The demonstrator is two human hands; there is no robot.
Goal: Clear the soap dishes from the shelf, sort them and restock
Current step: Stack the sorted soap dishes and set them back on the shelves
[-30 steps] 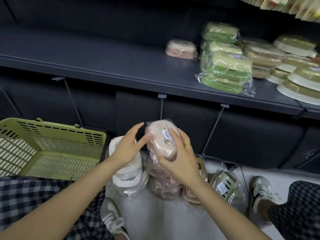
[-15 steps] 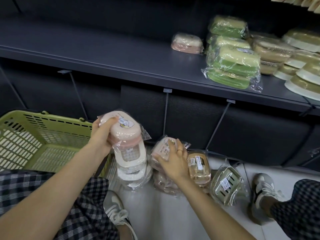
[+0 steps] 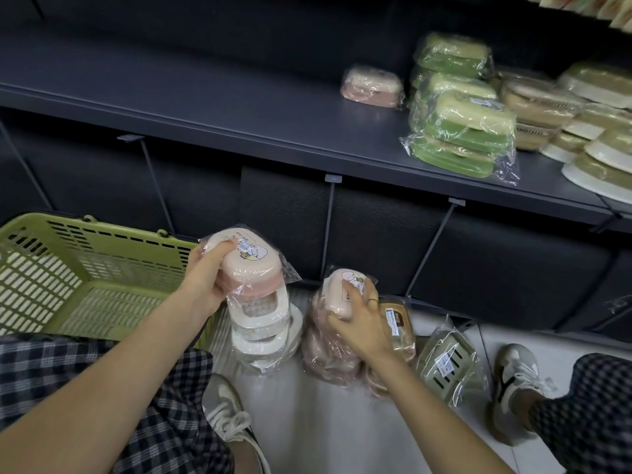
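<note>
My left hand (image 3: pixel 205 280) grips a wrapped pink soap dish (image 3: pixel 254 265) held above a stack of white soap dishes (image 3: pixel 265 328) on the floor. My right hand (image 3: pixel 360 319) grips a second pink soap dish (image 3: pixel 342 290) on top of a pile of pink dishes (image 3: pixel 325 354). A brown dish (image 3: pixel 398 325) and a green slotted dish (image 3: pixel 448 362) lie to the right on the floor. On the dark shelf (image 3: pixel 205 107) sit one pink dish (image 3: pixel 372 85), a stack of green dishes (image 3: pixel 461 131) and brown and white dishes (image 3: pixel 561 114) at far right.
A green plastic basket (image 3: pixel 85 268) stands on the floor at left, with nothing seen inside. My knees in checked trousers and both sneakers frame the floor space. Thin metal rods (image 3: pixel 330 220) hang down from the shelf edge.
My left hand took the pink dish and moved it left, above the white stack. My right hand dropped to the floor pile and took hold of another pink dish.
</note>
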